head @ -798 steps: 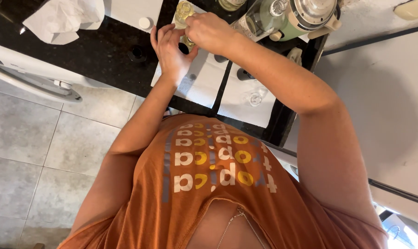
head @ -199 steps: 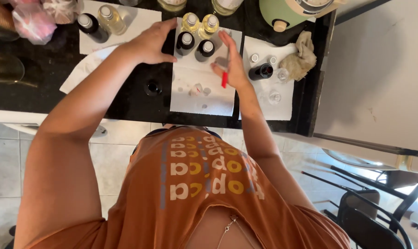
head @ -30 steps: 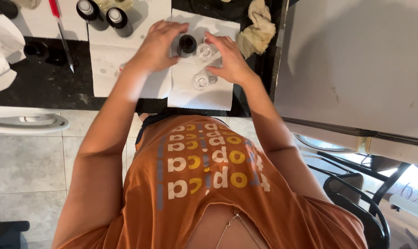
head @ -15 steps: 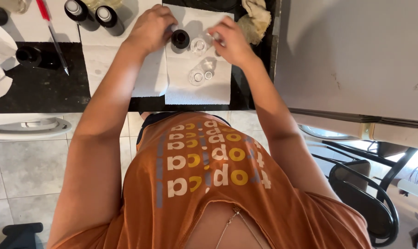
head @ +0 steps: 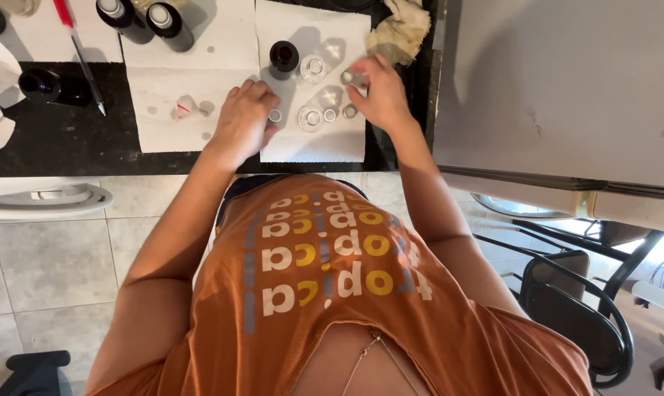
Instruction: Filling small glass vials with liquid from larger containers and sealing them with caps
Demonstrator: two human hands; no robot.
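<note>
Black tabletop point(head: 46, 139) runs across the top of the frame, white towels point(head: 314, 143) on it. Left hand point(head: 245, 121) lies fingers curled, loosely closed, by a small ring point(head: 275, 115). Right hand point(head: 380, 92) pinches a tiny clear cap point(head: 349, 76), upper centre, beside a dark bottle point(head: 283, 59)

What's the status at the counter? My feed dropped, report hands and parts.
Left hand resting on paper towel by small ring. Right hand pinching small clear cap. Dark bottle upright between them; nothing blocking.
</note>
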